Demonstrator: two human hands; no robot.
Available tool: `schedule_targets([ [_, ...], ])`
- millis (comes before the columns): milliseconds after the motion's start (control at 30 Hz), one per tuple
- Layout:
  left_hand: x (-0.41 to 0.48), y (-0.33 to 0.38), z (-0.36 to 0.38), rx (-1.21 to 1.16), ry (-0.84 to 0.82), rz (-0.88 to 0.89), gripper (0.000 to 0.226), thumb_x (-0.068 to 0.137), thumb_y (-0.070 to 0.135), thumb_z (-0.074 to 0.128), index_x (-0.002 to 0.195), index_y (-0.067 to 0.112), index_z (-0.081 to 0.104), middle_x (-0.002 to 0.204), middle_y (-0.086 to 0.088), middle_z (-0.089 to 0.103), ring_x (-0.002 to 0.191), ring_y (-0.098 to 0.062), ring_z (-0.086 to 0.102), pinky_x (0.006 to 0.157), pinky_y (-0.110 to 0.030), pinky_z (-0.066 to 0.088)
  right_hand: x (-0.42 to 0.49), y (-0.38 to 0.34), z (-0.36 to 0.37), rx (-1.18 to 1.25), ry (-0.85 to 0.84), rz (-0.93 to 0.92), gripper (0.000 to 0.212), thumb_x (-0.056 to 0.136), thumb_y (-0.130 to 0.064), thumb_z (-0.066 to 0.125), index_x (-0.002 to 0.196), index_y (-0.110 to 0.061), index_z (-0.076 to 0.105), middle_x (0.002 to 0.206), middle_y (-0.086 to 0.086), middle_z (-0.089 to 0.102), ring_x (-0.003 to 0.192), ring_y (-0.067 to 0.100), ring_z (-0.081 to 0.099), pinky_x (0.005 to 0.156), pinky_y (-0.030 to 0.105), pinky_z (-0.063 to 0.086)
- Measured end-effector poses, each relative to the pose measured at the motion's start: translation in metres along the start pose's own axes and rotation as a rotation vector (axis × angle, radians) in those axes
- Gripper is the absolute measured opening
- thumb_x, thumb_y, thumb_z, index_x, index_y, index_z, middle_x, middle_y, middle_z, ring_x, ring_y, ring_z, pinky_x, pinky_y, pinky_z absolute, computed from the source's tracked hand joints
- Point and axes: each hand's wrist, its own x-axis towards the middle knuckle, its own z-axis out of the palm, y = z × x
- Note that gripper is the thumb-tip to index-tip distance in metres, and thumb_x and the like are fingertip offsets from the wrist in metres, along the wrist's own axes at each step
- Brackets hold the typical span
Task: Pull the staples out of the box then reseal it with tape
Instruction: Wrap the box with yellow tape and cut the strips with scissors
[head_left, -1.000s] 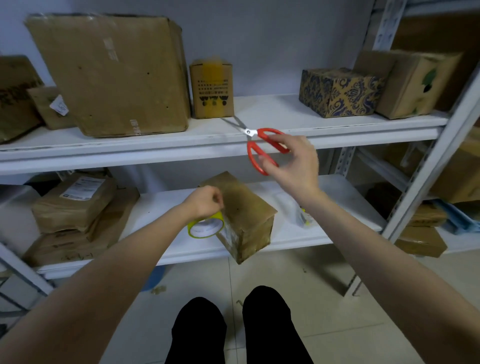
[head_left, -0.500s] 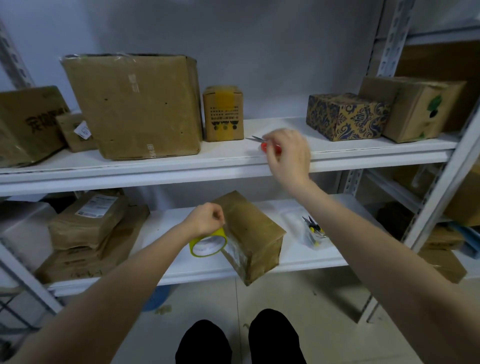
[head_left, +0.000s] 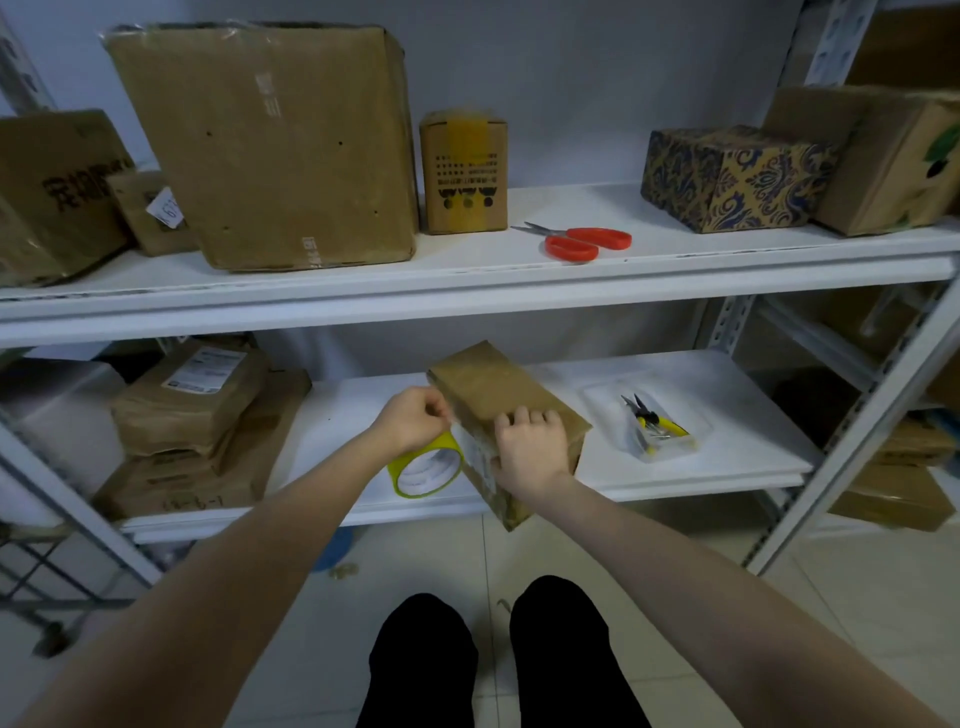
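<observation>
Knees (head_left: 421, 654) in black are showing at the bottom over a tiled floor (head_left: 675, 571), and both forearms are reaching up to the lower shelf (head_left: 753, 415). Left hand (head_left: 413, 421) is pinching at the near-left edge of the box (head_left: 493, 379), seemingly on the free end of the tape (head_left: 425, 470) — the yellow-cored roll is hanging just under that hand, against the box's side. Right hand (head_left: 527, 441) is gripping the box, fingers curled over its top edge, steadying it where it is sitting skewed on the shelf with one corner jutting past the front lip. Just beyond to the right, pliers (head_left: 649, 418) are lying in a clear tray (head_left: 602, 410), untouched. Farther up, red scissors (head_left: 587, 241) are lying on the upper shelf (head_left: 467, 260) among other cartons. Whether any staples are remaining I cannot tell; judging by the hands, resealing is under way. Next move is calling for the strip to be drawn taut across the seam and pressed flat while the right hand is bracing the box, then cut — likely with those scissors.
</observation>
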Motion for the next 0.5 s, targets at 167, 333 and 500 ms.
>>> schedule_targets([
  [167,-0.001,-0.002,0.004,-0.157,-0.012,-0.033,0.031,0.082,0.002,0.063,0.059,0.023,0.056,0.070,0.005,0.059,0.077,-0.015,0.054,0.080,-0.030,0.046,-0.001,0.005,0.004,0.009,-0.014,-0.022,0.046,0.092,-0.048,0.045,0.122,-0.014,0.055,0.121,0.009,0.058,0.114,0.029,0.052,0.096,0.041,0.031],
  [333,-0.006,0.001,0.006,-0.373,0.006,-0.076,0.026,0.084,-0.001,0.060,0.064,0.017,0.058,0.071,0.001,0.058,0.071,-0.013,0.053,0.072,-0.023,0.045,-0.001,0.006,-0.015,0.581,0.116,0.143,0.033,0.095,-0.041,0.044,0.099,-0.016,0.065,0.097,0.005,0.066,0.096,0.025,0.059,0.080,0.035,0.042],
  [500,-0.010,0.010,0.006,-0.470,-0.007,-0.036,0.026,0.090,0.003,0.055,0.068,0.017,0.058,0.072,0.001,0.057,0.069,-0.007,0.051,0.063,-0.012,0.042,0.001,-0.006,-0.026,1.124,0.046,0.173,0.017,0.087,-0.032,0.068,0.077,-0.018,0.069,0.070,-0.005,0.065,0.064,0.007,0.056,0.059,0.022,0.041],
])
